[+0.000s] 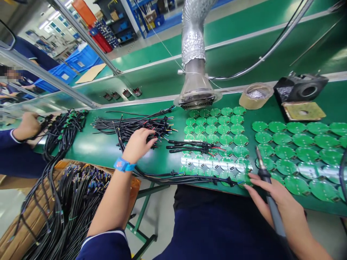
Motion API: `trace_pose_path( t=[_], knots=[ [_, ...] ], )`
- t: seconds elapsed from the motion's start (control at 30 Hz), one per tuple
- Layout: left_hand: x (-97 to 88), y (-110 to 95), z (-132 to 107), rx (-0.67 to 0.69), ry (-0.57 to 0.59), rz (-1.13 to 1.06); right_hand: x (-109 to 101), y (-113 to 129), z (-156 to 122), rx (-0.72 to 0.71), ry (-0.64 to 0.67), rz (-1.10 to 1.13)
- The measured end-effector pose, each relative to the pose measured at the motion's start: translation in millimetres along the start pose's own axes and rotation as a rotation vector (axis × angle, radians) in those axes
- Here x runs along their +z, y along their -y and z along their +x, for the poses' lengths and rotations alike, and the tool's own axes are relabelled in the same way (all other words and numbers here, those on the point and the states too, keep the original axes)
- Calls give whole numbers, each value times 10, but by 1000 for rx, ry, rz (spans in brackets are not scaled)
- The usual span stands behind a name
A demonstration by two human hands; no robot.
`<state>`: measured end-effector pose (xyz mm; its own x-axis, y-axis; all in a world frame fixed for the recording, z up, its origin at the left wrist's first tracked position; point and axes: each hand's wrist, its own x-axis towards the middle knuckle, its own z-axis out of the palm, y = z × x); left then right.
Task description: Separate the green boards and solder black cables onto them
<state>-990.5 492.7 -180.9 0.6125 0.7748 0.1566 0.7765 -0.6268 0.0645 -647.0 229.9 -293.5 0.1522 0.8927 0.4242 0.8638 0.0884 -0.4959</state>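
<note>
Cables (115,126) lie left of and across circuit boards (212,129).

- Left hand (137,144): extended forward, palm facing down, back of the hand uppermost.
- Left fingers (145,133): bent forward and down; tips partly hidden.
- Left thumb (150,143): stretched out on the near side of these fingers, its tip close to the index finger. Closure cannot be determined.
- Left forearm (111,202): bare, running back from the fingers toward the body.
- Right hand (287,204): closed in a grip, thumb side turned inward.
- Right fingers (255,180): pointing inward, slightly bent.
- Right thumb (257,202): nearer the body than these fingers, angled toward their tips.
- Right forearm (310,240): behind the fingers, slanting outward and back.
- Hands: well apart.
</note>
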Motion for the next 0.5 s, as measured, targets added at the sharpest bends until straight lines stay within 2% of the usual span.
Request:
trace_pose_path(
  t=[0.07,0.13,0.27,0.37,0.5],
  knots=[
    [55,312,-104,-33,128,34,-16,45,12,12,-25,-5],
    [149,507,-177,-17,141,22,-38,98,34,21,-13,12],
    [267,591,-247,7,56,-38,-104,181,80,46,3,47],
    [246,555,-255,-25,-87,-66,-177,189,107,38,7,63],
    [122,424,-203,-70,-417,-81,-226,140,167,-20,57,74]
  ],
)
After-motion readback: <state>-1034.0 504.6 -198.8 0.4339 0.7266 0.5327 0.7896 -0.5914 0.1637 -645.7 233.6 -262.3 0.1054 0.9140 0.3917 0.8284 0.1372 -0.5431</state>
